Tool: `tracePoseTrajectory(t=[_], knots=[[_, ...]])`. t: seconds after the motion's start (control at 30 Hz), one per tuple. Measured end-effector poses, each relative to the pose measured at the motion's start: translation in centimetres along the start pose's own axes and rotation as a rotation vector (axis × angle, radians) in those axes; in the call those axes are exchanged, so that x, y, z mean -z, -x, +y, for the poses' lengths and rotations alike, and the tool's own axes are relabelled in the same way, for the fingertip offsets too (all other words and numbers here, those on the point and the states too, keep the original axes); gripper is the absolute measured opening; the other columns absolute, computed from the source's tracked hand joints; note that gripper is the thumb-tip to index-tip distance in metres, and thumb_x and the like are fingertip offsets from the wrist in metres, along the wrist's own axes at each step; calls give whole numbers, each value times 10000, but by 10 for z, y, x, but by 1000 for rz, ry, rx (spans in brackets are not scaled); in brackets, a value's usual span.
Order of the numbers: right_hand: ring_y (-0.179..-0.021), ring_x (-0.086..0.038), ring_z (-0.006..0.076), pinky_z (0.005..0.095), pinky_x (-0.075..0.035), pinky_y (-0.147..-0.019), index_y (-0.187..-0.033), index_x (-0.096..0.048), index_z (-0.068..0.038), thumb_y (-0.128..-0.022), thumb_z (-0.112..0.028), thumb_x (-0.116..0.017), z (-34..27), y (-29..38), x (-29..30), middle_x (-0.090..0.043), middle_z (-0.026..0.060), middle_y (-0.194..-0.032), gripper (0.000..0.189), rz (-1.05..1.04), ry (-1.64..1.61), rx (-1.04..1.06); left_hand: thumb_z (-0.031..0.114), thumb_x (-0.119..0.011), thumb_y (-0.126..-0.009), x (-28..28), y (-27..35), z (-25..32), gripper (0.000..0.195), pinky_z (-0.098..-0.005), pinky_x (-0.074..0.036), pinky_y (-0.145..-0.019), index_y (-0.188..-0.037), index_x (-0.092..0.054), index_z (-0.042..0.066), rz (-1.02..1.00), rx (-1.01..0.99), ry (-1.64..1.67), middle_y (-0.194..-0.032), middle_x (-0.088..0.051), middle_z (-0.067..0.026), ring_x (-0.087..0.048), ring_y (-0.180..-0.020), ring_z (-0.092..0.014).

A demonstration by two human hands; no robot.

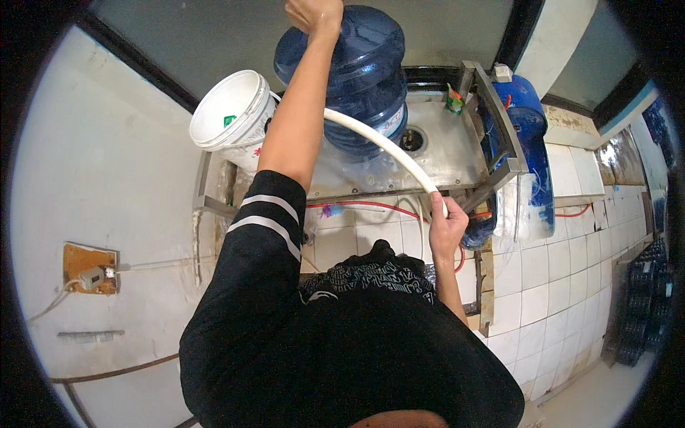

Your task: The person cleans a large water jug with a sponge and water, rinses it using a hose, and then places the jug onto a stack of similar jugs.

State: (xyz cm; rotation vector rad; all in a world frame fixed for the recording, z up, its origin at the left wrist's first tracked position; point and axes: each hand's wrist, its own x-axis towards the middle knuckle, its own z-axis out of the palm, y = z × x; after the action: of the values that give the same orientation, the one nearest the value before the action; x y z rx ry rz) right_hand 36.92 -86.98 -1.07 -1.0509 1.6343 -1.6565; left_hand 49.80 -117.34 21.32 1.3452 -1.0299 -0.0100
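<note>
A large blue plastic water jug (364,80) stands on a stainless steel sink table (449,144), beside the drain hole. My left hand (316,13) is at the top edge of the view, next to the upper part of the jug; its fingers are partly cut off, and whether it holds anything is hidden. A thick cream-coloured hose (385,142) arches from behind my left forearm across the front of the jug. My right hand (447,216) grips this hose at its lower right, in front of the table's edge.
A white plastic bucket (230,115) stands left of the jug. At the table's right are a metal frame (500,117), a green packet (455,101) and a blue plastic drum (522,112). A red hose (369,204) runs below. A power adapter (91,278) hangs on the left wall.
</note>
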Motion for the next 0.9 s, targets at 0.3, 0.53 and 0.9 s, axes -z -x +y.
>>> tracePoseTrajectory(t=[0.3, 0.53, 0.9], knots=[[-578, -354, 44, 242, -279, -489, -754, -640, 32, -893, -206, -623, 25, -13, 43, -450, -45, -595, 277, 72, -4, -5, 387, -828, -620, -19, -14, -54, 674, -478, -447, -821, -1043, -460, 13, 123, 76, -78, -943, -613, -260, -583, -924, -438], [-574, -360, 53, 252, -279, -492, -704, -587, 9, -919, -243, -580, 43, -19, 92, -437, -45, -588, 332, 269, 76, -51, 370, -848, -600, -37, -20, -47, 663, -465, -445, -812, -1018, -477, 13, 166, -79, -15, -913, -616, -236, -588, -898, -415], [-551, -312, 49, 231, -216, -478, -616, -446, -48, -968, -281, -490, 22, -18, 146, -378, -38, -591, 424, 543, -2, 6, 311, -860, -607, -68, 51, 22, 588, -391, -471, -758, -926, -498, -23, -115, -155, 181, -827, -592, -153, -590, -785, -275]])
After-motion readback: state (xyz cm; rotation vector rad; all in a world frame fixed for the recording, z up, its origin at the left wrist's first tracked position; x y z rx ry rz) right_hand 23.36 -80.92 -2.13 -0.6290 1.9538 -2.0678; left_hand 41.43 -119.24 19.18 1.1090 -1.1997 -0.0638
